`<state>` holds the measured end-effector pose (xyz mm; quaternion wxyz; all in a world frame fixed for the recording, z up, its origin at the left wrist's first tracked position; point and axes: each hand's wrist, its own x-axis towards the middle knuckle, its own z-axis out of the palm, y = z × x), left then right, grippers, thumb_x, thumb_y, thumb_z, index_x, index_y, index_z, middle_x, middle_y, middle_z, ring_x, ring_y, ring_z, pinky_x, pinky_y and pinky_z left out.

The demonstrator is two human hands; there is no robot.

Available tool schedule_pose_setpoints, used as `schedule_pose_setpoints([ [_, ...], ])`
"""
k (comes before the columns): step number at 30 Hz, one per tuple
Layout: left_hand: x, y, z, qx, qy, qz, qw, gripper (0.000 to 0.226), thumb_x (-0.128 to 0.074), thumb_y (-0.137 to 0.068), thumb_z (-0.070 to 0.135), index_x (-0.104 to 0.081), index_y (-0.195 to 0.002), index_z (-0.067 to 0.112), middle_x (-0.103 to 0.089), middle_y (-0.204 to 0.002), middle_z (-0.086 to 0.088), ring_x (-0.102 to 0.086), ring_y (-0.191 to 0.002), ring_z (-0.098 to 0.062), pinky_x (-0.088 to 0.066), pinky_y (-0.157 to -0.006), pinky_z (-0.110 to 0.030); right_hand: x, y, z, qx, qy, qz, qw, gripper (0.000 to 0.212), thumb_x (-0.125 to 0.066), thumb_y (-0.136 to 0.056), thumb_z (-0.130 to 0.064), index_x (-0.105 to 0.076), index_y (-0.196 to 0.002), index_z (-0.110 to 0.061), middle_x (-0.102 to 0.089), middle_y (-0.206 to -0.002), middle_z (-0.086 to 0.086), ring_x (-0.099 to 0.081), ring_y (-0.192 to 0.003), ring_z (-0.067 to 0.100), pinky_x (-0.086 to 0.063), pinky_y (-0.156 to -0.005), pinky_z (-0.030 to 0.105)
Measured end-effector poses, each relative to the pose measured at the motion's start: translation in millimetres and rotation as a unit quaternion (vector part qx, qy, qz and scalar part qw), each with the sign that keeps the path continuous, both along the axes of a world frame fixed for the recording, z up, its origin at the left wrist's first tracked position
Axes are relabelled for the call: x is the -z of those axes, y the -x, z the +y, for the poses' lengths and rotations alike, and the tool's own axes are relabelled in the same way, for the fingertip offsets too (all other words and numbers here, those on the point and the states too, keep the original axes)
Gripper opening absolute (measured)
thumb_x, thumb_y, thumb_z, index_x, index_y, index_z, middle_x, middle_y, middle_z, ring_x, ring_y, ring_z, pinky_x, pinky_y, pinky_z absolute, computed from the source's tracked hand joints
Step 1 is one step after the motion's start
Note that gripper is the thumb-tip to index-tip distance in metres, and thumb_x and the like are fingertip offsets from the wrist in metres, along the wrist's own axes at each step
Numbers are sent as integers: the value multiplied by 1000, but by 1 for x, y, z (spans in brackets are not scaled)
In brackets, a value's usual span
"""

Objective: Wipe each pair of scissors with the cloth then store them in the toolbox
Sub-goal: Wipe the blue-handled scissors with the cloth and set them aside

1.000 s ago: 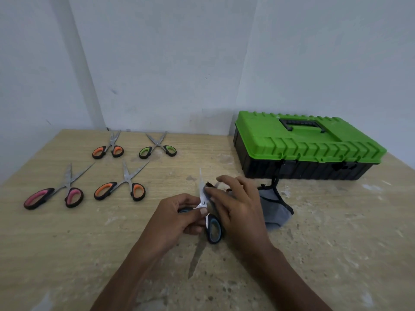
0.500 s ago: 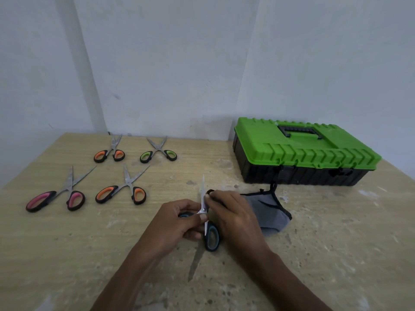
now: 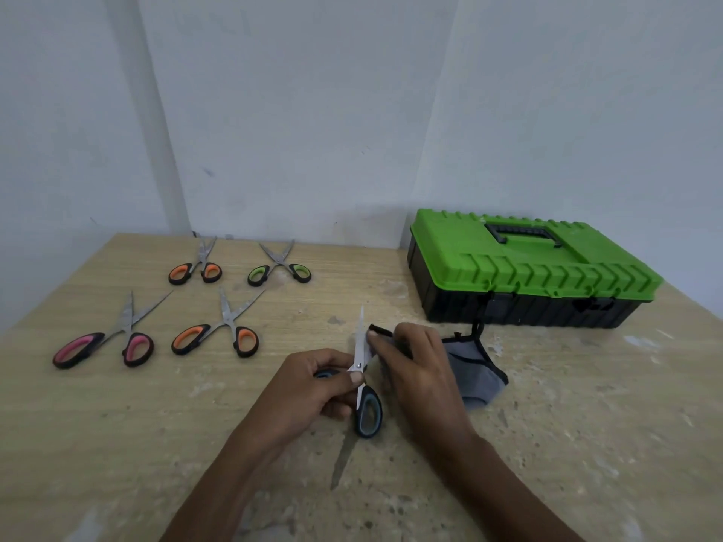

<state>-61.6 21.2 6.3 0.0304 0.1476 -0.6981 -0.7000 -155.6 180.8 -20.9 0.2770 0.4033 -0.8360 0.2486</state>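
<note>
My left hand [image 3: 309,389] pinches a pair of blue-handled scissors [image 3: 367,412] at the pivot, blade pointing up and away. My right hand [image 3: 420,369] grips the grey cloth [image 3: 475,379] and presses it against the blade's right side. The green toolbox [image 3: 524,267] with a black base sits shut at the back right. Several other scissors lie open at the left: pink-handled [image 3: 105,346], large orange-handled [image 3: 217,336], small orange-handled [image 3: 195,269] and green-handled [image 3: 279,269].
The wooden table [image 3: 117,444] is scuffed and spotted with white marks. White walls meet in a corner behind the table. The toolbox handle [image 3: 520,234] lies flat in the lid.
The view has tilted slightly, shifting everything down. My right hand with the cloth slid a little along the blade; my left hand still holds the scissors.
</note>
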Motion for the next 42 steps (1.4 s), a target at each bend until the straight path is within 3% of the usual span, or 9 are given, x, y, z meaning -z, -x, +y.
schedule_pose_setpoints([
  [3,-1,0,0,-5,4,0,1000,14,-72,-92,10,-77,-105,11,-79,-83,-11,-71,-64,-13,-57,-59,-22,-1,-6,5,-53,-40,22,998,40,-67,-91,-13,-62,-130,-4,-54,-120,5,-52,-109,22,-50,-87,35],
  [6,0,1,-2,-8,5,-1,1000,16,-73,-92,12,-77,-108,12,-79,-87,-14,-71,-62,-15,-57,-59,-22,0,-12,19,-106,-82,18,991,43,-54,-101,-23,-54,-141,-9,-54,-142,7,-48,-131,21,-40,-108,32],
  [8,1,1,-2,-12,-3,-2,1000,16,-73,-92,11,-76,-108,9,-78,-85,-14,-70,-62,-14,-57,-58,-23,-2,-10,31,-95,-64,-3,993,43,-52,-102,-25,-53,-143,-13,-53,-145,3,-47,-135,15,-37,-111,27],
  [14,2,2,0,-19,-6,-9,1000,17,-73,-92,11,-74,-108,7,-75,-73,-8,-68,-60,-13,-57,-59,-24,-3,-1,68,-9,-13,-77,997,34,-48,-102,-20,-57,-135,-19,-61,-125,-7,-54,-114,8,-45,-96,29],
  [21,-1,1,1,-22,0,-13,1000,21,-74,-91,10,-73,-111,6,-76,-76,-7,-71,-62,-12,-56,-58,-22,-6,17,52,-2,-113,-74,991,42,-42,-98,-35,-61,-134,-23,-56,-97,1,-56,-83,20,-45,-66,31],
  [27,-3,0,1,-19,-4,-7,1000,16,-73,-92,10,-75,-108,7,-77,-79,-9,-72,-65,-13,-57,-58,-22,-28,18,50,36,-82,-74,993,12,-69,-89,-23,-68,-100,-27,-61,-89,-9,-61,-79,15,-41,-59,27],
  [32,-2,1,1,-13,2,-7,1000,14,-72,-93,10,-76,-106,9,-78,-84,-11,-72,-67,-14,-57,-58,-23,-37,10,45,37,16,8,999,23,-60,-95,-20,-69,-116,-18,-69,-111,-3,-63,-96,21,-52,-77,35],
  [36,-2,-1,0,10,30,-6,999,15,-68,-94,9,-78,-103,15,-79,-93,-13,-73,-76,-18,-57,-61,-24,-14,-3,26,34,-52,41,997,41,-50,-95,-23,-61,-133,-12,-62,-128,8,-60,-111,28,-53,-84,42],
  [42,-3,-1,0,21,32,-4,999,20,-68,-94,9,-78,-107,20,-81,-90,-6,-75,-77,-19,-57,-60,-25,4,-14,23,-70,-88,71,991,41,-51,-99,-25,-59,-138,-15,-55,-145,2,-47,-138,17,-39,-107,30],
])
